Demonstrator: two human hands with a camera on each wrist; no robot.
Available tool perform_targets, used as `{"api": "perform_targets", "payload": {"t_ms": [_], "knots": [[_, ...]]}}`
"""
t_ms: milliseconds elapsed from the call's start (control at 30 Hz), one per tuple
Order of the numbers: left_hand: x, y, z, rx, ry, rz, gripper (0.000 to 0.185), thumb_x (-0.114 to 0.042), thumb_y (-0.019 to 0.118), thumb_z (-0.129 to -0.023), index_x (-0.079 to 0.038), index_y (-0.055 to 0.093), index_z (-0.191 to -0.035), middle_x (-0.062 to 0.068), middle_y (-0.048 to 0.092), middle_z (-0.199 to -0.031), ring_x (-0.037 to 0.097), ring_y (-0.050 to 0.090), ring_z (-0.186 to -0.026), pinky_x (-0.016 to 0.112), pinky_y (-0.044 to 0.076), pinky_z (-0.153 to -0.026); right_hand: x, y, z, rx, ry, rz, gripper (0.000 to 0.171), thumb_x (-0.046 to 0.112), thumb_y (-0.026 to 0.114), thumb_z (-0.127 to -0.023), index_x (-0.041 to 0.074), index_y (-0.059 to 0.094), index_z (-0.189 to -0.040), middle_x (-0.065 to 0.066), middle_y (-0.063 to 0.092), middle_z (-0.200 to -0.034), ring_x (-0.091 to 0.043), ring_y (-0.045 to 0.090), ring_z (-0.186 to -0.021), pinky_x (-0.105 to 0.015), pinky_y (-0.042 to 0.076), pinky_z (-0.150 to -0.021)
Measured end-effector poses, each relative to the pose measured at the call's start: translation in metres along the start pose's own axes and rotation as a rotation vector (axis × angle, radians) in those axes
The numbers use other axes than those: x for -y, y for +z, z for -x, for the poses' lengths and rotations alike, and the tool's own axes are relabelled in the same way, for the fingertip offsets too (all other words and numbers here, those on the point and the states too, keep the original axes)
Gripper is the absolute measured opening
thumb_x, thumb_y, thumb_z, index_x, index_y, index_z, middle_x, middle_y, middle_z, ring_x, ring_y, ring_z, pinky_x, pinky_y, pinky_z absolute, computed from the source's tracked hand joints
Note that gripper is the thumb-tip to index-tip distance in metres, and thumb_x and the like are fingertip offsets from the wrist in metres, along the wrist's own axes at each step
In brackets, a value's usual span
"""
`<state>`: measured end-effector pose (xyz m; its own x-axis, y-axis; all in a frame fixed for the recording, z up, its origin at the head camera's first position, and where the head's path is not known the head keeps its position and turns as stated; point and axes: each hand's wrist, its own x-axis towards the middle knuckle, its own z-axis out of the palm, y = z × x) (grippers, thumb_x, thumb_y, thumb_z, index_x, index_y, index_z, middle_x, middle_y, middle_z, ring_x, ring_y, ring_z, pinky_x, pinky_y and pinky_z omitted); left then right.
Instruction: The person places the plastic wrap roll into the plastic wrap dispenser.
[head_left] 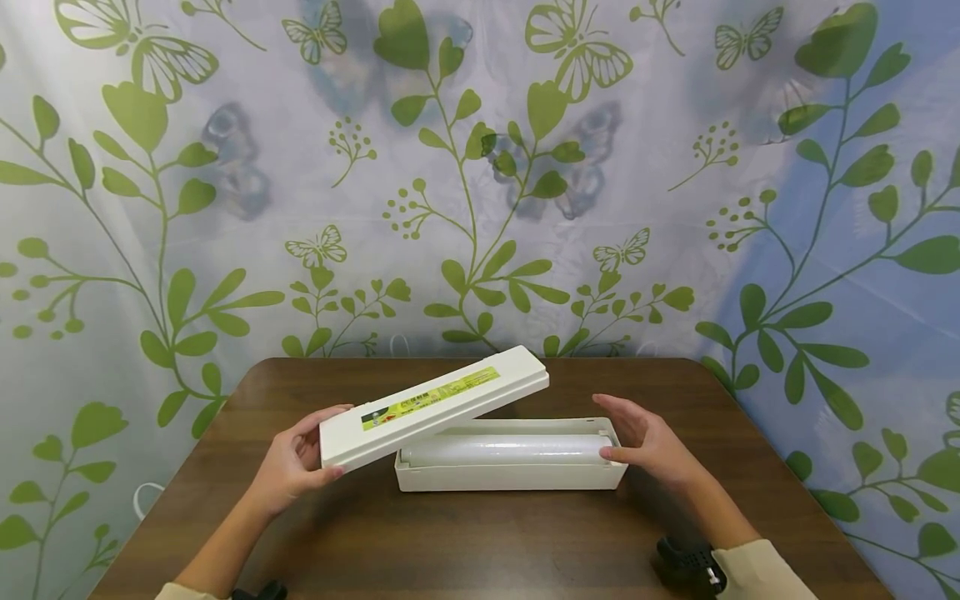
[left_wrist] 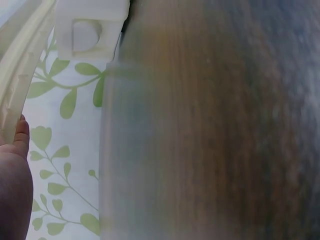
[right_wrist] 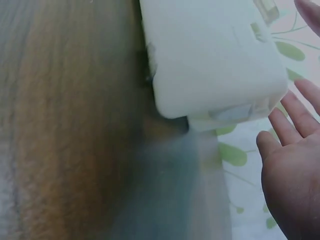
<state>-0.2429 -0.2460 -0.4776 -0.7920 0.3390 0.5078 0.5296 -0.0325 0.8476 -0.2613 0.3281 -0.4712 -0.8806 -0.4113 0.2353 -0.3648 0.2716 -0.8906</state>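
The lid [head_left: 435,406] is tilted above the box [head_left: 510,475], its near end gripped by the left hand [head_left: 294,460]. The right hand [head_left: 645,442], fingers spread, touches the box's right end near the table's [head_left: 480,542] middle.

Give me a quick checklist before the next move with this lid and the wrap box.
1. Left hand grips the lid at its left end: ok.
2. Lid lifted clear of the box: partly; its left end is raised, but whether its far end rests on the box, cannot tell.
3. Roll lying flat inside the box: ok.
4. Right hand steadies the box: fingers are straight at its right end, ok.
5. Box flat on the table: ok.
6. Loose film end on the roll: cannot tell.
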Motion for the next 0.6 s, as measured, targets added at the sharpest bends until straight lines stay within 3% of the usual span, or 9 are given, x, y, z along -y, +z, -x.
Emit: {"api": "perform_targets", "payload": {"t_ms": [133,400,467,600], "knots": [[0.001,0.002,-0.003,0.01,0.005,0.009,0.075,0.021,0.076,-0.072,0.012,0.049,-0.141,0.009,0.057,-0.146,0.008,0.06,-0.121,0.018,0.054,-0.091,0.007,0.001,-0.006,0.003,-0.006,0.016,0.08,0.005,0.079,-0.087,0.005,0.038,-0.156,-0.023,0.034,-0.163,0.005,0.034,-0.146,-0.007,0.032,-0.112],[0.008,0.005,-0.012,0.055,0.031,0.053,0.075,0.019,0.076,-0.072,0.013,0.047,-0.141,0.015,0.055,-0.147,0.01,0.059,-0.122,0.019,0.054,-0.093,0.015,0.007,-0.022,-0.056,-0.006,0.063,0.078,0.01,0.082,-0.087,0.007,0.043,-0.154,-0.021,0.038,-0.162,-0.039,0.031,-0.151,-0.01,0.036,-0.111],[0.009,0.006,-0.014,0.063,0.027,0.06,0.075,0.019,0.076,-0.072,0.013,0.048,-0.141,0.016,0.055,-0.148,0.01,0.059,-0.122,0.02,0.054,-0.093,0.017,0.008,-0.026,-0.052,-0.008,0.078,0.078,0.011,0.082,-0.087,0.006,0.042,-0.154,-0.02,0.039,-0.161,-0.038,0.034,-0.15,-0.011,0.037,-0.11],[0.011,0.006,-0.017,0.083,0.019,0.071,0.074,0.017,0.075,-0.073,0.012,0.047,-0.142,0.017,0.054,-0.148,0.011,0.059,-0.121,0.021,0.054,-0.092,0.019,0.009,-0.032,-0.025,-0.025,0.073,0.078,0.01,0.081,-0.088,0.005,0.041,-0.155,-0.022,0.039,-0.161,-0.022,0.041,-0.149,-0.014,0.039,-0.111]]}}
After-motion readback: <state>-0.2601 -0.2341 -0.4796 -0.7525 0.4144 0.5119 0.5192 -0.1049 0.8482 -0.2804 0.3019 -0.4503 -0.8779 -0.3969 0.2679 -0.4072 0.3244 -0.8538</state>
